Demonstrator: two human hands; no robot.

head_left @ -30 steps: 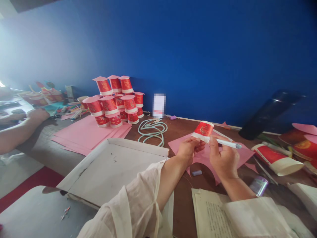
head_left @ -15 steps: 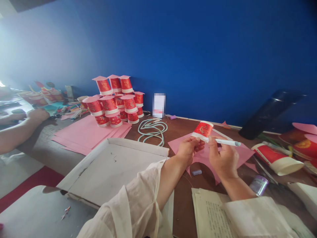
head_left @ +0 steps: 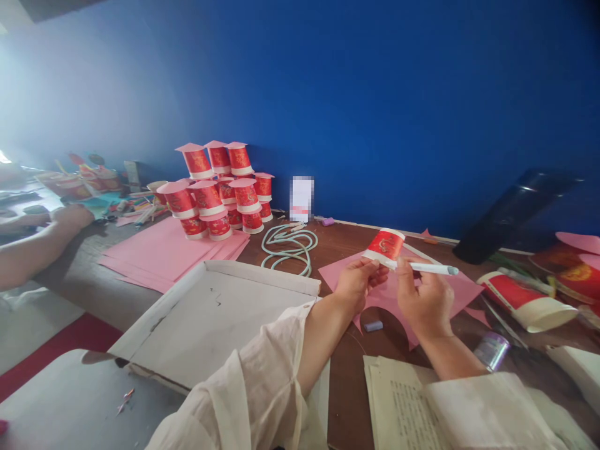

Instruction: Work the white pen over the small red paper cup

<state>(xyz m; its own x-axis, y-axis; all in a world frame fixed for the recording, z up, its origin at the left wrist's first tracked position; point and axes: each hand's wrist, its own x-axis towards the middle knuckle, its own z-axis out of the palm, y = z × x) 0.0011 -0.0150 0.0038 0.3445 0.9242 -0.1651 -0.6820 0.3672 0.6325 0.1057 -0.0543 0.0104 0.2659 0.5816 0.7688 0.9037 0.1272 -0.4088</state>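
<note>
Above a pink sheet on the dark brown counter, the fingers of the left hand are clamped on the white lower band of a small red paper cup. The cup is raised and tilted, its top leaning to the right. Its side is bright red with a gold-toned, curling figure, perhaps a dragon, and a thin pale edge runs along its top. The right hand pinches a slender white pen between thumb and fingers, the barrel's rear end pointing right and the front end close to the cup's white band; whether the tip touches it, I cannot tell.

Under the hands, the pink sheet has a large curved piece cut out of it, and a small greyish-purple cap lies by that cut. Nearer the body are printed pages; to the right, a purple-and-silver cylinder and a red-and-white cup on its side, with a black bottle leaning beyond. Leftward sit a shallow white box, a coiled pale cable, stacked pink sheets and tiers of red cups separated by pink paper. At far left rests another person's hand.
</note>
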